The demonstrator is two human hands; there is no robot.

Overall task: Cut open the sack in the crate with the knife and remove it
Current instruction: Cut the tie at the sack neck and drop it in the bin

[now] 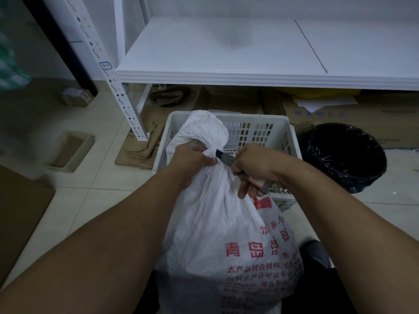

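Closest to the camera, the white woven sack (215, 223) with red printing fills the space between the person's two forearms. Its body rises from the bottom edge and covers the left part of the near wall of the crate (260, 123); how much of it sits inside cannot be told. The sack's tied neck stands over the crate's left half, the bunched top puffing out above the tie.

The left hand (192, 157) grips the gathered neck from the left, fingers curled into the folds. The right hand (251, 164) is clamped round the handle of the knife (226, 156), with the dark blade tip touching the neck just beside the left thumb. The two hands are close together, with little gap between them.

The crate's right half shows bare slotted walls. Just right of it stands a bin (344, 155) with a black liner, near but apart. To the left, open tiled floor (102, 200) runs out to a small tray (70, 150) and a cardboard sheet (18, 211). Beyond the crate, the front edge of a white shelf (226, 73) overhangs flattened cardboard (140, 150) beneath it.
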